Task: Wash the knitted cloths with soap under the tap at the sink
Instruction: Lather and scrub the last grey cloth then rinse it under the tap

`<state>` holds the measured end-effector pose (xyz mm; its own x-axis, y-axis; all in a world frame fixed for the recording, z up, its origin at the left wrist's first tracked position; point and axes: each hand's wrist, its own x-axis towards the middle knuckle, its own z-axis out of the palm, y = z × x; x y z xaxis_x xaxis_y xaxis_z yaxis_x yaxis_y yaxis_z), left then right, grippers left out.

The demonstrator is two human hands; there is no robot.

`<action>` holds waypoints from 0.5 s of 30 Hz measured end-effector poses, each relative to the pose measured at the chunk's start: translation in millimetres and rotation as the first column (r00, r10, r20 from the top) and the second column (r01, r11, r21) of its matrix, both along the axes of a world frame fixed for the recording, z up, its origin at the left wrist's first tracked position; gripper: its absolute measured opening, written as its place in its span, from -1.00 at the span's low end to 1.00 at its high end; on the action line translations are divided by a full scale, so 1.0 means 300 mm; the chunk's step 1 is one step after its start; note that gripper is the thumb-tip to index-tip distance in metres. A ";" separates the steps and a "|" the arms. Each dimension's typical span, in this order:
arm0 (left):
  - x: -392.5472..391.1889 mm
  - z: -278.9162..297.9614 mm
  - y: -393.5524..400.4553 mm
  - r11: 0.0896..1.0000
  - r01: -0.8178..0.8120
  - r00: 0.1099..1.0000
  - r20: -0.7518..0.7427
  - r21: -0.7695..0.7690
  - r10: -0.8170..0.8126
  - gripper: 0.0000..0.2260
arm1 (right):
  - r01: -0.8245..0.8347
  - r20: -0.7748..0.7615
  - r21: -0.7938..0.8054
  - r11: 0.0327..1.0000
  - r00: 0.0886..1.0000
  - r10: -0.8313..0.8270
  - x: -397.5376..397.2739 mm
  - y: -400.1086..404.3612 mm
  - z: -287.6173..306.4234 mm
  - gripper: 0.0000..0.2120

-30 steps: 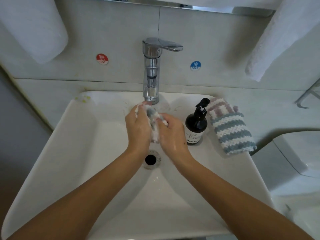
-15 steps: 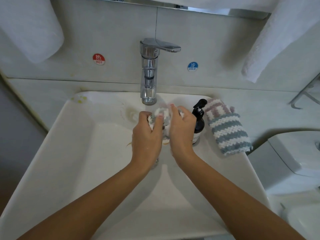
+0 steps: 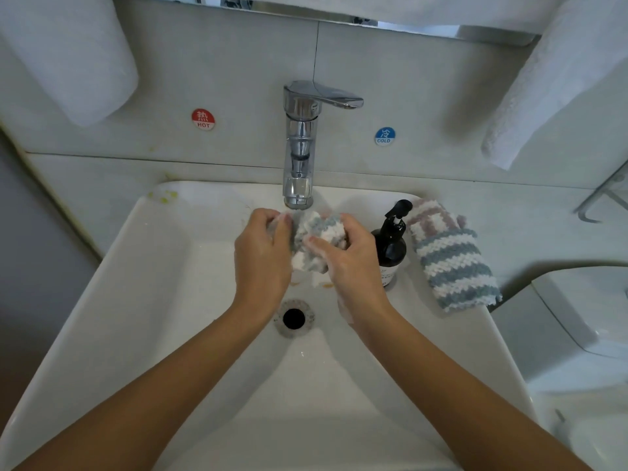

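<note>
Against half a second earlier, the two hands had separated and the bunched cloth between them had been pulled wider, directly below the spout. A second before, it was balled tight between both palms. Judged from this, the scrubbing of the first cloth was passing into a rinse or a turn of the fabric; flow from the spout could not be confirmed.

Left to right: one rolled white towel [image 3: 73, 56] hung at the upper left. One round red HOT sticker [image 3: 203, 119] sat on the wall. The left hand [image 3: 263, 258] had its fingers curled round the left edge of the wet grey-and-white knitted cloth [image 3: 316, 244], gripping it. One chrome single-lever tap [image 3: 300, 144] stood above, and one round drain [image 3: 294, 318] lay below in the white ceramic sink [image 3: 142, 300]. The right hand [image 3: 350, 263] pinched the cloth's right side, thumb on top, suds on the wrist. One blue COLD sticker [image 3: 384, 136] was noted. One black pump soap bottle [image 3: 390, 248] stood on the rim, touching or just beside one folded pink, white and blue-grey striped knitted cloth [image 3: 450, 263], apparently still unwashed. One draped white towel [image 3: 550, 83] hung at the upper right.

Count: two knitted cloths, two hands, two towels, two stickers.
</note>
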<state>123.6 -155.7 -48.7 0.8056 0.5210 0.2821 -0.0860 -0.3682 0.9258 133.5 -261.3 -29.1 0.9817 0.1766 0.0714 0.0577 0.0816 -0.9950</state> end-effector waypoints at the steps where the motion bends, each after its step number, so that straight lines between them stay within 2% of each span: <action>1: 0.002 0.003 0.011 1.000 -0.016 1.000 0.011 -0.006 0.016 -0.84 | -0.036 -0.018 -0.029 0.999 0.999 0.035 -0.005 0.003 -0.008 -0.75; 4: 0.000 0.010 0.015 0.998 -0.034 0.999 0.021 -0.047 0.035 -0.77 | -0.086 -0.020 -0.116 0.989 0.996 0.085 -0.033 0.029 -0.033 -0.71; 7: -0.011 0.017 -0.016 0.994 -0.011 1.000 -0.010 -0.108 0.010 -0.70 | 0.045 0.093 -0.141 0.989 0.995 -0.032 -0.034 0.048 -0.040 -0.78; 10: -0.036 0.030 -0.063 0.981 0.054 0.999 0.014 -0.185 -0.052 -0.61 | 0.164 0.188 -0.143 0.976 0.973 -0.136 -0.011 0.040 -0.044 -0.75; 13: -0.064 0.042 -0.094 0.967 0.091 0.996 0.045 -0.239 -0.083 -0.60 | 0.216 0.260 -0.229 0.949 0.953 -0.154 -0.004 0.034 -0.056 -0.67; 15: -0.089 0.043 -0.104 0.972 0.097 0.994 0.078 -0.213 -0.082 -0.64 | 0.211 0.251 -0.219 0.953 0.956 -0.154 -0.004 0.033 -0.057 -0.64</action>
<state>96.9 -186.9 -35.9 0.8345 0.5024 0.2262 -0.1747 -0.1481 0.9734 132.3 -251.5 -46.2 0.9609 0.0357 0.2747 0.2763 -0.1925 -0.9416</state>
